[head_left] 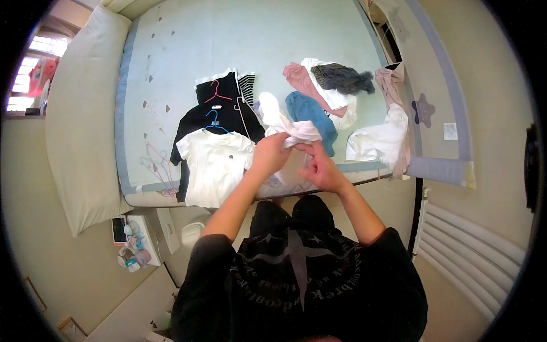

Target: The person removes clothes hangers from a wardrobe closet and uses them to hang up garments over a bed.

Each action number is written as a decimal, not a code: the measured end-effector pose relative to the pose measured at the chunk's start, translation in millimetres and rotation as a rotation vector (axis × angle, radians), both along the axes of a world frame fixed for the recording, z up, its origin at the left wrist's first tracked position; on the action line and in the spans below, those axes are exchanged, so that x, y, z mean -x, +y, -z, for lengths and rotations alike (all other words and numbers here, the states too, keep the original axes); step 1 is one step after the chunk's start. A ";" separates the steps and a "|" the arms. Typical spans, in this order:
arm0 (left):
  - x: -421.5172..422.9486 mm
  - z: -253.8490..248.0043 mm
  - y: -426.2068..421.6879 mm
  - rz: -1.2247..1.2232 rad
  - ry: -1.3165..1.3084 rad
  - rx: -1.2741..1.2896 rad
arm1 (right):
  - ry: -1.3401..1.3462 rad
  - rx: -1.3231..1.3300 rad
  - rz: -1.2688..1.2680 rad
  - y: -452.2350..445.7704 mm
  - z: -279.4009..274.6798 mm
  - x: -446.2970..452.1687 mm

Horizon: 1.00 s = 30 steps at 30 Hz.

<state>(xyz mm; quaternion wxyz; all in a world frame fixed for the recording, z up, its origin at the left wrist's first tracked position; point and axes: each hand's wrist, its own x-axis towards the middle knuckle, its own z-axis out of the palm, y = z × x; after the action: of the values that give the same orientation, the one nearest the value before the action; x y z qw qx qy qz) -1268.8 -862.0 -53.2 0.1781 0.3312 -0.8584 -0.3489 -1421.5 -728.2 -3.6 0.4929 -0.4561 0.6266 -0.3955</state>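
A pale pink-white garment (302,132) is bunched up in front of me at the bed's near edge. My left hand (270,153) is closed on its left side. From the right, my right hand (321,169) grips the lower edge with its fingertips, the thumb lower down. Folds hide which part of the garment is held. Left of my hands lies a white T-shirt (213,168) with a blue hanger (213,122) at its neck. It overlaps a black top (185,130). Farther back, a red hanger (215,91) rests on black clothing. A blue garment (313,114) lies just beyond my hands.
Pink, white and dark grey clothes (342,80) lie heaped at the back right. A white garment (373,139) sits by the bed's right edge. Loose hangers (156,165) lie at the left. Beyond the bed are a radiator (467,251) and a small cabinet (148,233).
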 end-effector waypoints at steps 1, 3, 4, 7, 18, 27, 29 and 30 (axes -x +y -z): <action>-4.8 4.6 -4.7 -0.009 -0.030 -0.107 | 0.027 0.086 0.067 0.5 20.9 3.2; -12.3 -9.5 -15.0 -0.026 -0.093 -0.321 | 0.139 0.092 0.136 -0.2 32.0 13.1; -13.6 -16.8 -19.5 -0.028 -0.043 -0.439 | 0.225 0.011 0.138 -0.1 35.3 19.8; -9.8 -31.5 -13.2 -0.090 0.396 -0.978 | 0.323 -0.049 0.166 -2.2 26.8 15.4; -31.2 -74.0 -11.6 -0.197 0.620 -1.504 | 0.533 0.359 0.124 -42.5 64.1 -11.0; -77.9 -83.0 -30.9 -0.097 0.871 -1.338 | 0.379 0.197 0.442 -30.5 44.8 20.7; -80.2 -66.3 -28.1 -0.264 0.685 -1.222 | 0.360 0.211 0.431 -27.6 43.9 23.5; -76.5 -60.7 -23.3 -0.328 0.598 -1.180 | 0.318 0.222 0.401 -26.6 43.8 22.3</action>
<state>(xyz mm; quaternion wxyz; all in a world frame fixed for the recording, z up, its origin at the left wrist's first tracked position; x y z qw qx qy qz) -1192.3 -885.3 7.5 0.2479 0.3881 -0.3767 -0.8037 -1443.8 -754.8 -47.4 0.2473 -0.4307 0.7265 -0.4749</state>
